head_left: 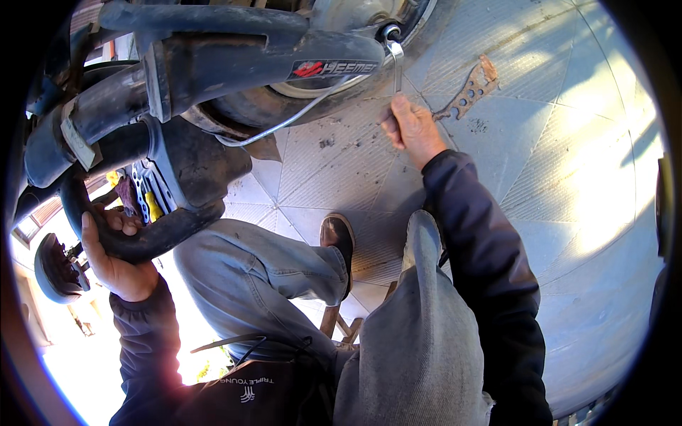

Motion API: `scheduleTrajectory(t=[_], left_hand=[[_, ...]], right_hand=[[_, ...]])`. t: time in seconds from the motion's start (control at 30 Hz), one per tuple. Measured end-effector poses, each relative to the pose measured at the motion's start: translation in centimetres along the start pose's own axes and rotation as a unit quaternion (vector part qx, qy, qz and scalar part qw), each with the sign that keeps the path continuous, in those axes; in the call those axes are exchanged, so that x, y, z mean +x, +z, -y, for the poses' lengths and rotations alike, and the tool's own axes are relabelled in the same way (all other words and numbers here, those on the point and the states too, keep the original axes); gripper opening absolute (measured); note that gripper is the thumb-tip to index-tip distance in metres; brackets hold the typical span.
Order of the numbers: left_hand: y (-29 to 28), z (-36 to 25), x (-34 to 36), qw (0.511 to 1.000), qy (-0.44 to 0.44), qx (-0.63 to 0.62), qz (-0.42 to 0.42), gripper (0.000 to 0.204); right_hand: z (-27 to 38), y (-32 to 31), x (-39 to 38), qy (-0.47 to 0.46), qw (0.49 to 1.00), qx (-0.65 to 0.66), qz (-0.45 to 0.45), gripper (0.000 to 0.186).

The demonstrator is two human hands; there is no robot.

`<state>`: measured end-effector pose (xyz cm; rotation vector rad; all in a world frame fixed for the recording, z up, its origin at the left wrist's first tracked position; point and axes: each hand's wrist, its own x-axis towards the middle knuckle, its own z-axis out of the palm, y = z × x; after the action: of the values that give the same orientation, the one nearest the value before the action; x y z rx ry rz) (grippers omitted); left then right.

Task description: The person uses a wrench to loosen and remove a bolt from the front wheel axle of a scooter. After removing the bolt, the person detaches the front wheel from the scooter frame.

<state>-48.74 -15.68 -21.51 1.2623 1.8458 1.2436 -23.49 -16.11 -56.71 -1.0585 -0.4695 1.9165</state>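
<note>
My right hand (414,130) is closed around the handle of a metal wrench (397,67). The wrench's upper end meets a bolt or nut (389,33) beside the wheel of a motorcycle. My left hand (121,257) wraps its fingers round a thick black tubular bar (160,236) at the lower left of the machine. A black exhaust muffler (263,64) runs across the top, partly covering the tyre (249,110). Below it a grey cable (298,117) curves toward the wheel.
A rusty flat metal piece with several holes (469,94) lies on the tiled floor (540,192), right of my right hand. Behind the bar are tools, one with a yellow handle (153,206). A black rounded part (57,270) sticks out left. My legs and a wooden stool (329,321) are below.
</note>
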Motion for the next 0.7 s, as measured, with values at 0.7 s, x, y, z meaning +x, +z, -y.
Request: scheduleTrajectory(t=[0.7], left_hand=[[-0.2,-0.1,-0.1,1.0,-0.003,-0.022,0.014,0.021]], right_hand=[[4.8,8.8,-6.3,0.112,0.948,0.24,0.174,0.051]])
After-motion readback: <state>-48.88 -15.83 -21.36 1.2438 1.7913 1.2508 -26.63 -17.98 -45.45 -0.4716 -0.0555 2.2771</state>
